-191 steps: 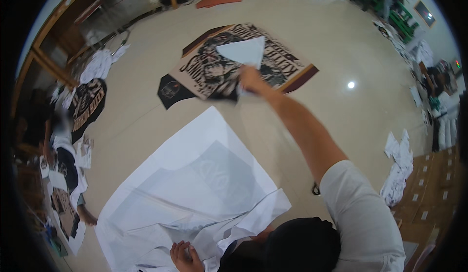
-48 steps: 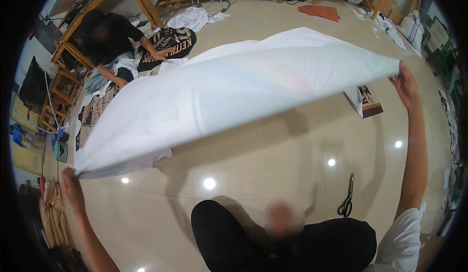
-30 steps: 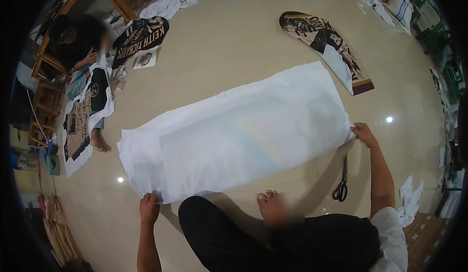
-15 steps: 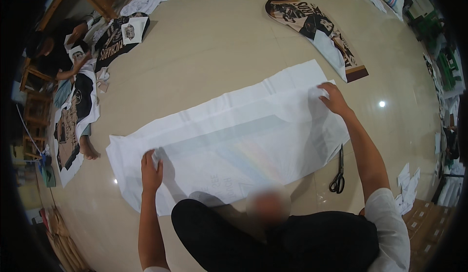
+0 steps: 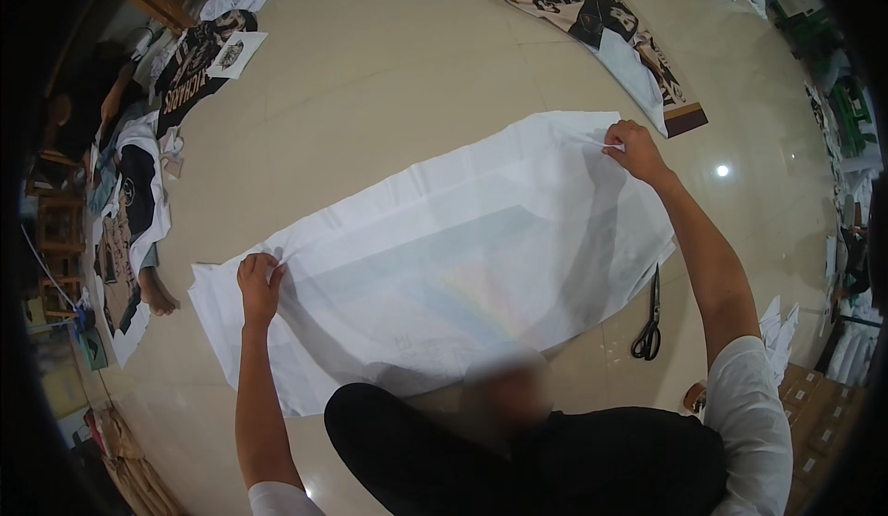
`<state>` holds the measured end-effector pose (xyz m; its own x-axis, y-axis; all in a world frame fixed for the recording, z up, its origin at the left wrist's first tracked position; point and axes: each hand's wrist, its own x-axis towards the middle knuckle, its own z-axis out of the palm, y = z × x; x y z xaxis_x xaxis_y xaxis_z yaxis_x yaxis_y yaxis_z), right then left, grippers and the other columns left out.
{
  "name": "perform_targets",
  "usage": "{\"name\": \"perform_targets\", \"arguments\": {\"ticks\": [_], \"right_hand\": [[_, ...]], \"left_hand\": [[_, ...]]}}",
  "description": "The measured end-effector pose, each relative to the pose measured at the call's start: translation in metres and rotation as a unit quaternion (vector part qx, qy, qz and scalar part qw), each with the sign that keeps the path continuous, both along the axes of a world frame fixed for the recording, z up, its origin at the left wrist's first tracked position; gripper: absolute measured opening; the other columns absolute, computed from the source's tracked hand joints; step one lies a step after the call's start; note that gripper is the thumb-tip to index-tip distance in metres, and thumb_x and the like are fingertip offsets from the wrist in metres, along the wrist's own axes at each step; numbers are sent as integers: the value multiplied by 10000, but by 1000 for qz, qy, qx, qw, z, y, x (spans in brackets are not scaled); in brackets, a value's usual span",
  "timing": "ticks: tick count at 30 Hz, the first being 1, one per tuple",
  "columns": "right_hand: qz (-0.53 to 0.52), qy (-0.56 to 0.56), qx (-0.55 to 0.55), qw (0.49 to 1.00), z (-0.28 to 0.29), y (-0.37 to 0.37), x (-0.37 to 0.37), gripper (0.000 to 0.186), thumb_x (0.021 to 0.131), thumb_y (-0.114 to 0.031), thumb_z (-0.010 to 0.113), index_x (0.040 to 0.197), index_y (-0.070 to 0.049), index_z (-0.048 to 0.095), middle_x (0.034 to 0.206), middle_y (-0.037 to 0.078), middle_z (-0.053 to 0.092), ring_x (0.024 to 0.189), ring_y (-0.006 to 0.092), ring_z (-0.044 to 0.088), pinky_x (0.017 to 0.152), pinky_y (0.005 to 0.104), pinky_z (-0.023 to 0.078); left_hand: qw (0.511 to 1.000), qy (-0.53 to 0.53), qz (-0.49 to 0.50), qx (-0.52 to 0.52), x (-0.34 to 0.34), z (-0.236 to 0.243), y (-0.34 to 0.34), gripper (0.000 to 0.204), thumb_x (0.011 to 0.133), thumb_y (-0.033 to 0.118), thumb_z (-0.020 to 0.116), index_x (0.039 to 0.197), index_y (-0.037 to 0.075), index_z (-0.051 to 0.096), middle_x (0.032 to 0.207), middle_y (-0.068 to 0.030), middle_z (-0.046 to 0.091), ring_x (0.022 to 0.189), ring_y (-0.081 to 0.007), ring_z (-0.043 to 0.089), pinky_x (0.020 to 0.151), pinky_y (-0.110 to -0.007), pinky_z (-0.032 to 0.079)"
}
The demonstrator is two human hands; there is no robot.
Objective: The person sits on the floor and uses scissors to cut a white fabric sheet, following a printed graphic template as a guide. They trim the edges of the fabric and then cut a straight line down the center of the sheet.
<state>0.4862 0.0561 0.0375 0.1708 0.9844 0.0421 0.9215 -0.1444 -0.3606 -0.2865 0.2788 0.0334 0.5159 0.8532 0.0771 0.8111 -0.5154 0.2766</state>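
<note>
A large white cloth (image 5: 444,239) lies spread on the floor in front of my knees. A printed pattern with rainbow stripes shows faintly through it. At its left part, my left hand (image 5: 260,280) pinches the upper layer, raising creases there. My right hand (image 5: 632,149) is closed on the cloth's far right corner, and tight folds run from its fingers. Black-handled scissors (image 5: 650,322) lie on the floor by the cloth's right edge, below my right forearm.
Beyond the cloth lies a printed brown and black fabric piece (image 5: 592,26), partly folded. At the left, another person's foot (image 5: 157,294) rests beside printed fabric (image 5: 139,192). Cardboard boxes (image 5: 819,414) stand at the lower right; white scraps (image 5: 777,326) lie near them.
Both hands have moved farther away, the left also leftward, pulling the cloth's upper layer out toward its far edge. The right fingers now pinch the corner. The view has shifted slightly.
</note>
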Motion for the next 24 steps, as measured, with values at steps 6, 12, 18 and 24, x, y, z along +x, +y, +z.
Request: {"name": "perform_targets", "arguments": {"ticks": [6, 12, 18, 24], "right_hand": [[35, -38, 29, 998, 10, 2, 3, 220, 882, -111, 847, 1013, -60, 678, 946, 115, 718, 961, 358, 685, 1001, 492, 493], [55, -69, -22, 996, 36, -16, 2, 232, 919, -148, 814, 1095, -92, 674, 962, 114, 715, 1014, 347, 695, 1111, 518, 456], [68, -113, 49, 990, 34, -22, 11, 228, 902, -138, 821, 1079, -98, 682, 994, 118, 701, 1049, 343, 669, 1071, 514, 465], [19, -87, 34, 995, 15, -21, 9, 247, 863, -129, 847, 1015, -90, 657, 1005, 121, 693, 1052, 352, 661, 1031, 489, 474]], "left_hand": [[1000, 24, 7, -10, -12, 12, -1, 177, 990, 126, 771, 1091, 55, 644, 1051, -101, 693, 1087, -334, 644, 1212, -544, 386], [998, 32, 33, -41, -41, 33, -14, 174, 1093, 159, 675, 1166, 33, 581, 1047, -172, 713, 999, -407, 697, 1078, -537, 497], [988, -12, 143, -63, -46, 45, -38, 182, 1129, 173, 635, 1172, 15, 554, 1105, -228, 744, 1039, -454, 734, 871, -493, 570], [994, -16, 56, -90, -44, 57, -45, 268, 1048, 129, 742, 1234, -6, 605, 1107, -239, 744, 998, -452, 729, 857, -475, 578]]}}
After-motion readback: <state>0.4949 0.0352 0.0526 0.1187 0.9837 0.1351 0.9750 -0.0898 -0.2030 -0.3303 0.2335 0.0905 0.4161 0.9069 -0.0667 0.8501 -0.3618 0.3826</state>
